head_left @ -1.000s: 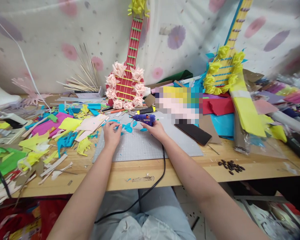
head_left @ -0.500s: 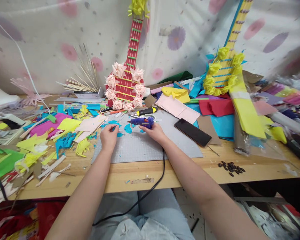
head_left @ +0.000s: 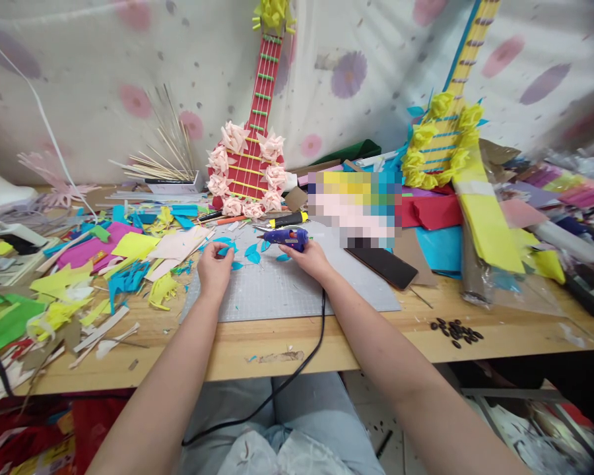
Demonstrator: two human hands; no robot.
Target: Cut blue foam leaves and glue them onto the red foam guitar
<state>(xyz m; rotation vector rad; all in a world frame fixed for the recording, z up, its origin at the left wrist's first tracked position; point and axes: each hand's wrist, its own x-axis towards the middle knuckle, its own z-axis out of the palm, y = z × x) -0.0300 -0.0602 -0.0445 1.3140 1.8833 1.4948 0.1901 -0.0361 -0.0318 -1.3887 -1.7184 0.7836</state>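
My right hand (head_left: 309, 258) is wrapped around a blue glue gun (head_left: 288, 239), whose nozzle points left over the grey cutting mat (head_left: 297, 290). Its black cord (head_left: 321, 316) runs down past the table edge to my lap. On the left of the mat, the thumb and fingers of my left hand (head_left: 216, 264) are pinched together, with a blue paper leaf (head_left: 226, 243) at the fingertips. Several more blue leaves (head_left: 253, 254) lie between the two hands, some with thin stems.
Behind the mat stand a red paper guitar (head_left: 247, 165) with pink flowers and a yellow one (head_left: 438, 145). Paper scraps (head_left: 133, 245) cover the left side. A black phone (head_left: 386, 265), partly blurred out, and small dark beads (head_left: 456, 332) lie at right. A yellow-black cutter (head_left: 288, 220) sits behind the gun.
My right hand has shifted the glue gun slightly to the right, its nozzle drawing away from my left hand. The left hand stays nearly in place, with more blue showing at its fingertips.
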